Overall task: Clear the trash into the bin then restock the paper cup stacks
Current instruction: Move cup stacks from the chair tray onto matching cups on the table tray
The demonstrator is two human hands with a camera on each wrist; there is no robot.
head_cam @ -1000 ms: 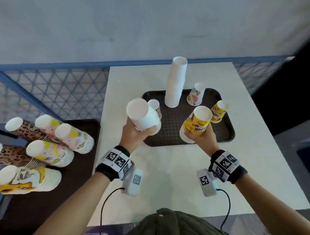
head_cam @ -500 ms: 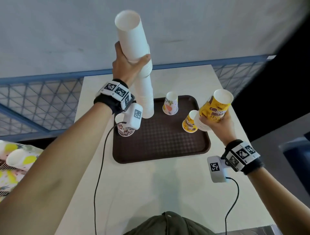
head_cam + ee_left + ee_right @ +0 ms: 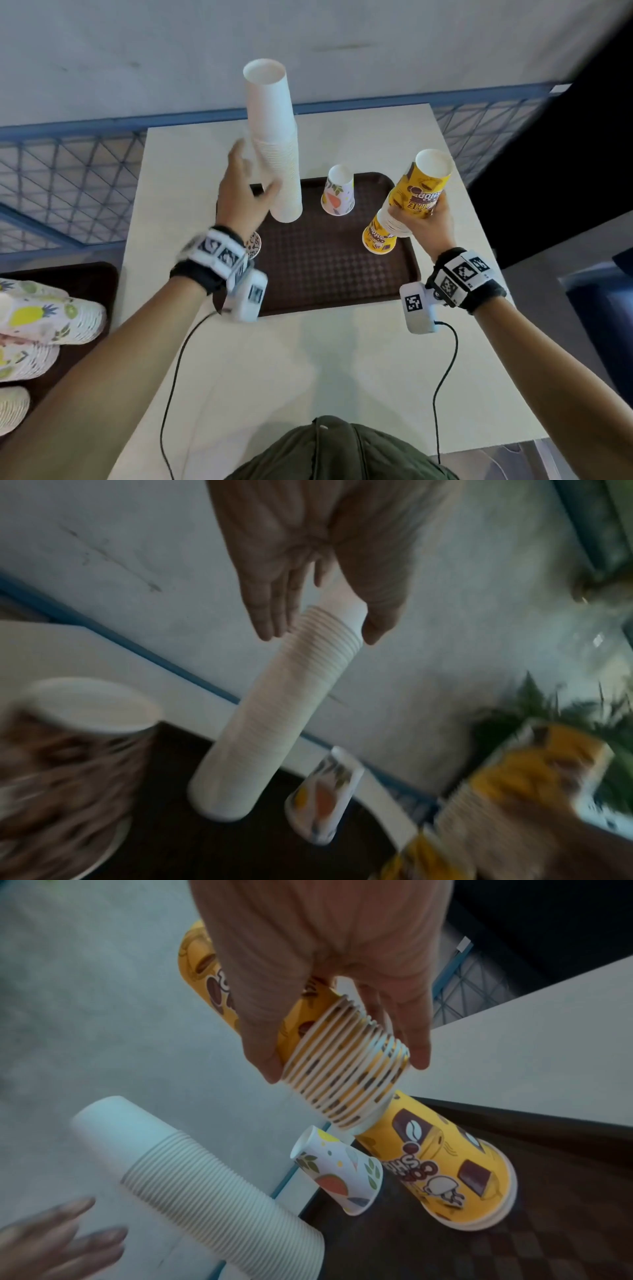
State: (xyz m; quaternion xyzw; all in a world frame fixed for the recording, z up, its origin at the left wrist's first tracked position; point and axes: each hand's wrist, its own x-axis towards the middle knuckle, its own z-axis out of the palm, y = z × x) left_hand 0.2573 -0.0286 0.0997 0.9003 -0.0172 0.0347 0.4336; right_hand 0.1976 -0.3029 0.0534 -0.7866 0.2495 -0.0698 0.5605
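Note:
A tall white cup stack [image 3: 272,144] [image 3: 274,710] stands upside down at the far left of the brown tray [image 3: 325,274]. My left hand [image 3: 251,178] [image 3: 322,634] is beside it, fingers straight on either side, gripping nothing. My right hand [image 3: 419,219] [image 3: 346,1069] grips a short stack of yellow coffee cups [image 3: 419,188] [image 3: 329,1053], held tilted just above a single upturned yellow cup [image 3: 378,238] [image 3: 441,1172] on the tray's right side. A floral cup [image 3: 337,192] [image 3: 342,1172] stands upturned between them. A spotted cup [image 3: 254,245] is mostly hidden behind my left wrist.
The tray lies on a white table [image 3: 308,370]. Several patterned cup stacks [image 3: 51,318] lie on a dark tray at the lower left. A blue mesh fence [image 3: 68,171] runs behind the table, with a pale wall beyond it.
My left hand lifted a white sleeve of cups onto the tall stack, let go and dropped beside it. My right hand carried the yellow stack right, over the yellow cup.

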